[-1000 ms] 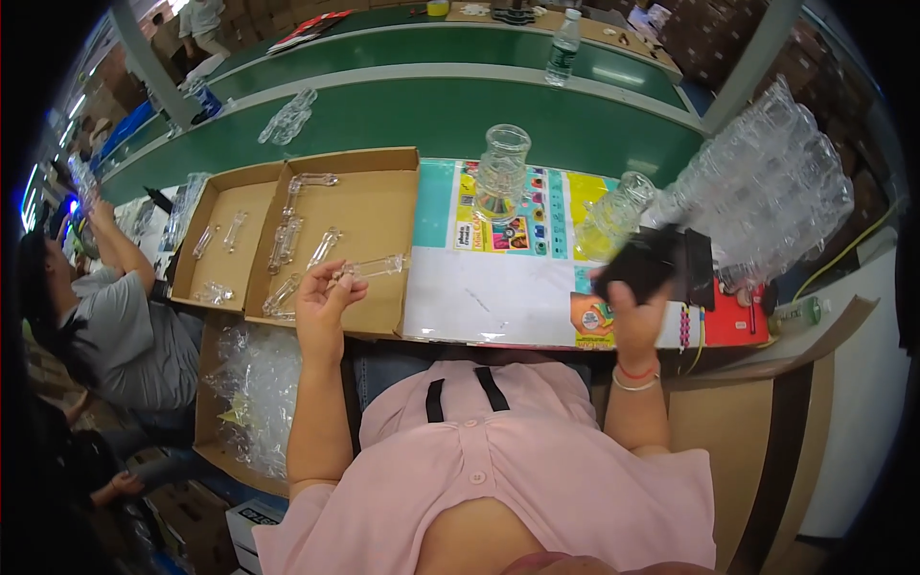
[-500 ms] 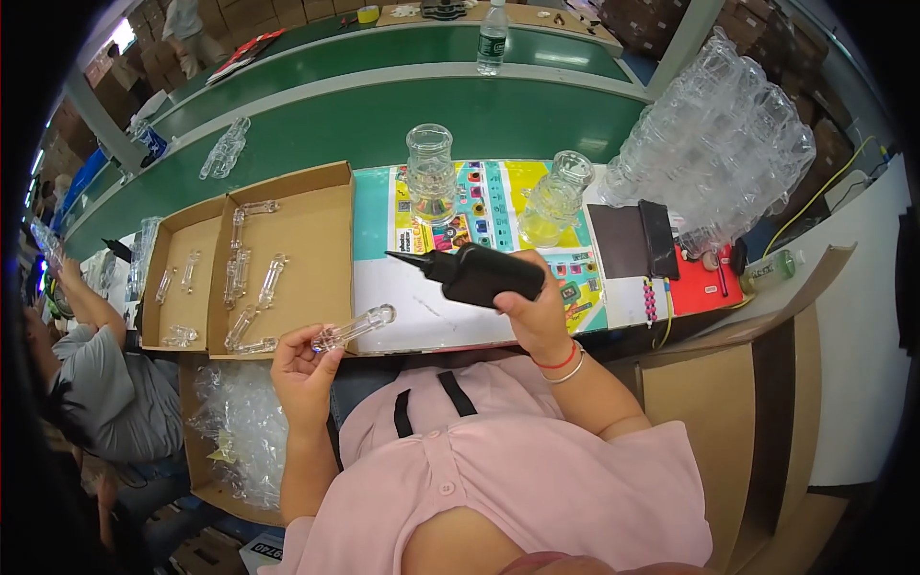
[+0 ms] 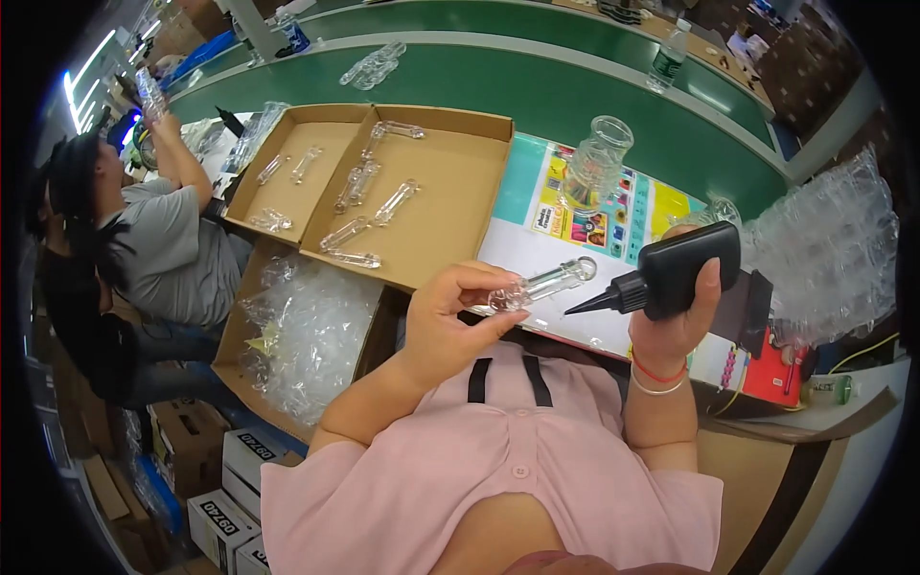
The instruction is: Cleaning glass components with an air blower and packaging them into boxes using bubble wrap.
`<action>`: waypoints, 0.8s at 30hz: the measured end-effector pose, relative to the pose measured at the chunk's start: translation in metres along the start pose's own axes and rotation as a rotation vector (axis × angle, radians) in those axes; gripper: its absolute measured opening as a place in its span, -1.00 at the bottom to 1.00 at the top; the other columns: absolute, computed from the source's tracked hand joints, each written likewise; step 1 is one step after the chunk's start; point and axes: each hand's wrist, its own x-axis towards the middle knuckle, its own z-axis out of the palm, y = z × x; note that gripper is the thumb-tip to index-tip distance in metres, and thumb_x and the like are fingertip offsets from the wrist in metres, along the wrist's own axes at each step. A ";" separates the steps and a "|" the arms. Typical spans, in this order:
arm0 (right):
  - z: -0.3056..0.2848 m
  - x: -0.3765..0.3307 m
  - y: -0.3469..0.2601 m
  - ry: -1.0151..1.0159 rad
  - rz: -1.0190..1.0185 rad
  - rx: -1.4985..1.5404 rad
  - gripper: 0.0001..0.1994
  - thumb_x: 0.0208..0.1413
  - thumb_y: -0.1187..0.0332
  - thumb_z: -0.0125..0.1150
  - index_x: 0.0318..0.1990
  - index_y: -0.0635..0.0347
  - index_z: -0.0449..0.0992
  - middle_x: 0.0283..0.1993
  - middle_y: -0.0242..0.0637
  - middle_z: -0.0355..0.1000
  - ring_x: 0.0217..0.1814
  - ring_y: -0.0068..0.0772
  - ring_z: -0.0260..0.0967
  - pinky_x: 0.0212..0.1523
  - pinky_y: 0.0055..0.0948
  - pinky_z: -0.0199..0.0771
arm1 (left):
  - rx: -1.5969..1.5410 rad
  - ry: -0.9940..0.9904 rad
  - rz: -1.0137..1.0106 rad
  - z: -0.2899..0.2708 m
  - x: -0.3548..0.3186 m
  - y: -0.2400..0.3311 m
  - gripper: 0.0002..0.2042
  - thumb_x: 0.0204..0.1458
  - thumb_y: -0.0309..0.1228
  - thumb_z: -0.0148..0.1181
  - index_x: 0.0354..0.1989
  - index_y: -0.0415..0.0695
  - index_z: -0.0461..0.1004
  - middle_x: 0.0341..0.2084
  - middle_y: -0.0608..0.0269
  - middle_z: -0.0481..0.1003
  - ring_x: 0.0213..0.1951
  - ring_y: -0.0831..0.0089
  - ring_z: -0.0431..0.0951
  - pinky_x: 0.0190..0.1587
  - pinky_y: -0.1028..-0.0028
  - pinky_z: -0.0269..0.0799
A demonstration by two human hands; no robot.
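My left hand [image 3: 443, 321] pinches a short transparent tube [image 3: 558, 281] by one end between thumb and fingers. Its free end, rounded like a ring, points up and to the right. In my right hand [image 3: 671, 335] is a black squeeze bottle [image 3: 688, 271] with a long pointed nozzle, which slants left and down. The nozzle tip lies just on the near side of the tube; whether they touch I cannot tell. Beyond them a transparent, ribbed vessel [image 3: 596, 165] stands on a colourful printed sheet [image 3: 537, 182]. A second such vessel [image 3: 721, 211] is mostly hidden behind the bottle.
Two shallow cardboard trays [image 3: 450, 206] on the left hold several similar tubes. Below them, a carton [image 3: 230, 369] contains crumpled transparent plastic. At right rises a stack of bagged transparent pieces [image 3: 824, 254]. A water bottle [image 3: 668, 57] stands farther back. Another person [image 3: 168, 230] works at far left.
The view has swung left, so the bench things appear farther right. My right hand has lowered the squeeze bottle, bringing its nozzle near the tube. Both hands keep their holds.
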 end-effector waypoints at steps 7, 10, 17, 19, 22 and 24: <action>0.039 -0.014 -0.007 -0.154 -0.144 -0.424 -0.54 0.01 0.08 0.04 -0.16 0.38 0.25 -0.27 -0.19 0.23 -0.30 -0.47 0.21 -0.33 -0.59 0.30 | 0.123 0.011 0.077 -0.001 -0.009 0.008 -0.60 -0.32 -0.78 0.29 -0.27 -0.25 0.31 -0.23 0.00 0.39 -0.19 0.41 0.47 -0.16 0.50 0.45; 0.037 -0.015 -0.006 -0.186 -0.207 -0.482 -0.53 -0.01 0.06 0.05 -0.19 0.39 0.26 -0.25 -0.16 0.22 -0.31 -0.45 0.20 -0.32 -0.60 0.28 | 0.078 0.017 0.117 -0.003 -0.010 0.009 -0.58 -0.33 -0.78 0.29 -0.26 -0.24 0.29 -0.23 0.00 0.39 -0.19 0.41 0.46 -0.17 0.50 0.45; 0.035 -0.025 -0.013 -0.311 -0.277 -0.587 -0.57 -0.04 0.14 0.18 -0.18 0.37 0.32 -0.23 -0.18 0.28 -0.25 -0.44 0.25 -0.24 -0.53 0.27 | 0.074 0.039 0.151 -0.001 -0.014 0.010 -0.56 -0.35 -0.77 0.31 -0.28 -0.20 0.27 -0.21 0.00 0.38 -0.18 0.40 0.46 -0.15 0.49 0.42; 0.034 -0.027 -0.015 -0.351 -0.281 -0.619 -0.57 -0.05 0.17 0.19 -0.18 0.37 0.32 -0.24 -0.16 0.29 -0.28 -0.41 0.27 -0.26 -0.53 0.28 | 0.087 0.042 0.162 -0.001 -0.014 0.010 -0.56 -0.35 -0.76 0.32 -0.28 -0.19 0.27 -0.21 0.00 0.38 -0.17 0.39 0.45 -0.14 0.49 0.41; 0.032 -0.030 -0.021 -0.435 -0.329 -0.692 -0.58 -0.07 0.19 0.20 -0.17 0.37 0.32 -0.25 -0.13 0.30 -0.31 -0.37 0.29 -0.28 -0.50 0.30 | 0.108 0.017 0.175 -0.002 -0.017 0.010 -0.57 -0.33 -0.75 0.31 -0.27 -0.18 0.27 -0.20 0.00 0.37 -0.15 0.36 0.45 -0.12 0.47 0.40; 0.031 -0.032 -0.021 -0.438 -0.359 -0.708 -0.59 -0.10 0.22 0.22 -0.18 0.35 0.34 -0.29 -0.13 0.33 -0.33 -0.33 0.31 -0.30 -0.46 0.33 | 0.136 0.015 0.178 -0.003 -0.018 0.011 -0.58 -0.31 -0.75 0.29 -0.27 -0.17 0.27 -0.19 -0.01 0.36 -0.15 0.34 0.45 -0.09 0.44 0.39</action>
